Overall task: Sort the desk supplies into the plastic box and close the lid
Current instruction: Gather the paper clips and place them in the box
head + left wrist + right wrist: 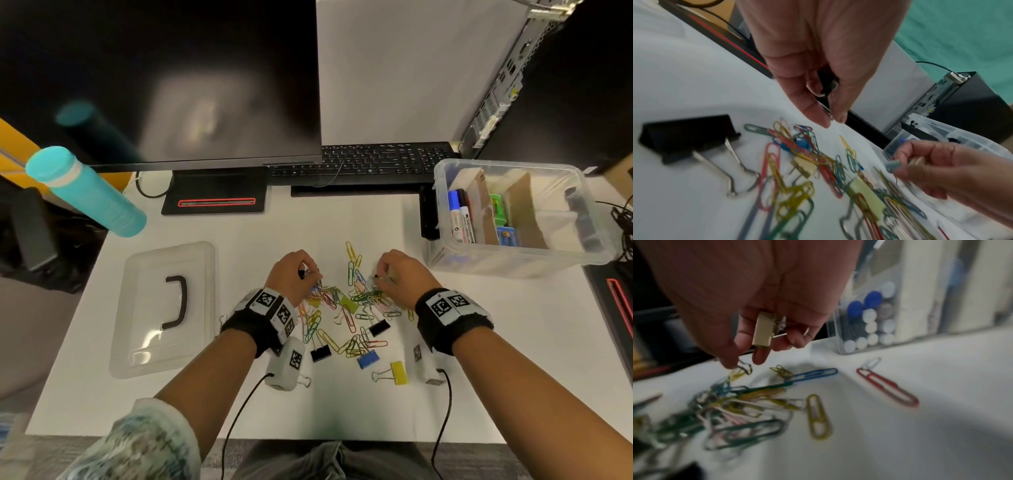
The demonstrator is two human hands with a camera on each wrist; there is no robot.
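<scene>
A loose pile of coloured paper clips [342,308] and binder clips lies mid-desk. My left hand [308,274] hovers over its left side and pinches a small black binder clip [828,82] between thumb and fingers. Above the pile's right side, my right hand [378,277] holds a pale yellow binder clip [763,331] in its curled fingers, fingertips down at a clip wire [745,368]. The clear plastic box [513,257] stands open at the right with markers [459,216] and cardboard dividers inside. Its lid [154,281] lies flat at the left, handle up.
Black [321,353], blue [368,359] and yellow [399,372] binder clips lie nearer me. A teal bottle [85,192] stands at the far left. Behind are a monitor stand [215,192], a keyboard [359,164] and a computer tower [513,85]. Cables hang off the desk's right edge.
</scene>
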